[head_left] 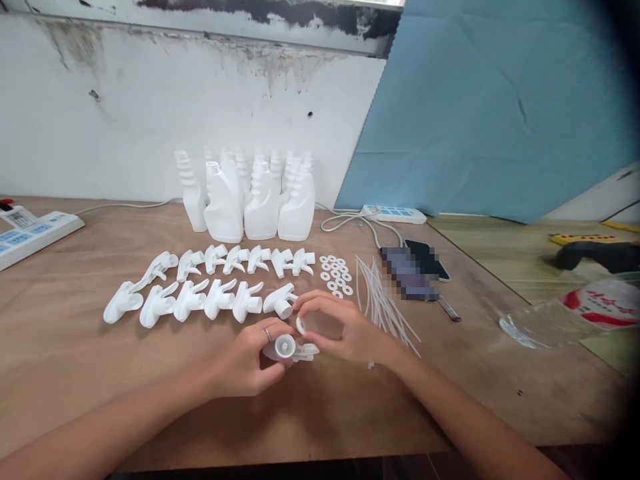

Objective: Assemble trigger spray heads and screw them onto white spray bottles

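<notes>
From the head view, the left hand [250,363] holds a white spray trigger head [290,349] low over the bench [75,347], its grip closed round the collar end with the open collar facing up; the right hand [345,330] sits just beside it, fingertips pinched narrow on a small white washer [301,325] held right above that collar, touching or nearly so; I cannot tell which. Beyond the hands lie two rows of trigger heads [210,283]; behind those stands a cluster of white bottles [250,197] near the wall; to the right of the rows sit a patch of loose washers [336,275] and a fan of thin dip tubes [385,303]; a phone [415,270] lies further right, and a power strip [30,233] at far left.

By my judgement the trigger head is light, hollow, stiff plastic, smooth enough to slip, so the collar or body is the sound place to hold it, not the thin lever; the washer is tiny, thin and easily dropped, best pinched by its edge.
</notes>
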`<control>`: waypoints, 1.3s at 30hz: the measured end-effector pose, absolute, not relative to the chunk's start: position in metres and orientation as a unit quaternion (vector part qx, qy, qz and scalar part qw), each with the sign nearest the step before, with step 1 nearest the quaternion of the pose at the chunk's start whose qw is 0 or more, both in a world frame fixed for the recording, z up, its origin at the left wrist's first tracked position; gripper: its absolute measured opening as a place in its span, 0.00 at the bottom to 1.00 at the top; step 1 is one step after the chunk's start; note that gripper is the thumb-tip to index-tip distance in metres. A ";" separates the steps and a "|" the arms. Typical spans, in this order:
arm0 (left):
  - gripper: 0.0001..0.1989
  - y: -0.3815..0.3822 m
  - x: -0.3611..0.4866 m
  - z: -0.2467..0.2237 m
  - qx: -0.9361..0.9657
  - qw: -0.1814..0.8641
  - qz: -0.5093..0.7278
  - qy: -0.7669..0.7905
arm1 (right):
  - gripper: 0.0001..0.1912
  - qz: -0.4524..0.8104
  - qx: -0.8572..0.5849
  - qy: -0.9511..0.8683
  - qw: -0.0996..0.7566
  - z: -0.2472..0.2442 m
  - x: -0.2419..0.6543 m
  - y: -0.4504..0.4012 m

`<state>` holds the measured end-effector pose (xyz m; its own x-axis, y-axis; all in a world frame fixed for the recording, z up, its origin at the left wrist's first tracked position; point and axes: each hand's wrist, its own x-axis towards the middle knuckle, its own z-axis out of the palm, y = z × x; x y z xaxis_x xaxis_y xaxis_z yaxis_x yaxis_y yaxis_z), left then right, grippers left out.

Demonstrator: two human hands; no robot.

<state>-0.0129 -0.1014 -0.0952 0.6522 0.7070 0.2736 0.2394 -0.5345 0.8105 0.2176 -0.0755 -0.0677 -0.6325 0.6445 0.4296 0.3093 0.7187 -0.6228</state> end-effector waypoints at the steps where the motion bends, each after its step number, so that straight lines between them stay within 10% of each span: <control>1: 0.07 -0.101 -0.012 -0.097 0.820 0.388 0.301 0.295 | 0.11 0.253 -0.260 -0.870 0.333 -0.069 0.211 -0.080; 20: 0.12 -0.101 -0.011 -0.110 0.792 0.409 0.289 0.348 | 0.06 0.230 -0.190 -0.890 0.345 -0.090 0.202 -0.084; 30: 0.14 -0.092 -0.023 -0.109 0.904 0.147 0.342 0.210 | 0.08 0.162 -0.178 -0.920 0.308 -0.087 0.206 -0.081; 39: 0.09 -0.088 -0.024 -0.107 0.916 0.132 0.334 0.180 | 0.10 0.180 -0.177 -0.922 0.295 -0.087 0.205 -0.084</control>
